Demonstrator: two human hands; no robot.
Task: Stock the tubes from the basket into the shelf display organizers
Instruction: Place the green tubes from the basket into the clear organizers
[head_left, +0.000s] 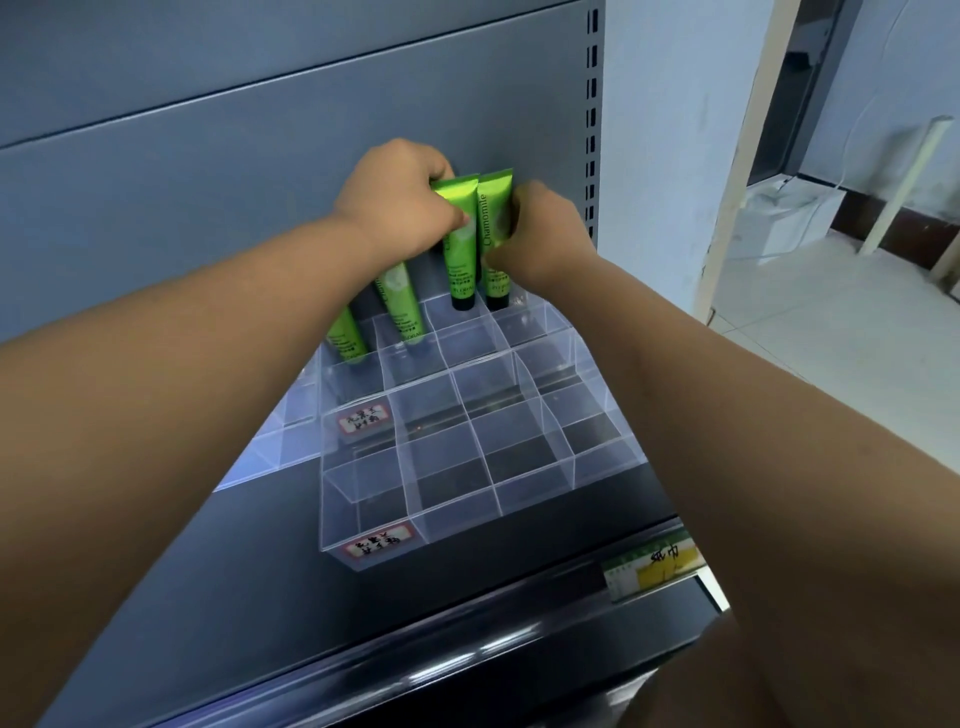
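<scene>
The left hand (400, 200) curls its fingers round a green tube (460, 249). The right hand (545, 234) grips the Chamomile tube (496, 223) beside it. Both are cap-down at the rear row of the clear organizer (457, 501), near the back edge of the shelf (234, 597).

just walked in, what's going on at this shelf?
A person is stocking green plastic tubes with black caps, cap down, into the back row of a clear acrylic compartment organizer on a dark shelf. The left hand grips the third tube, the right hand grips the rightmost tube. The leftmost tube and second tube lean there. Front rows hold no tubes.
</scene>
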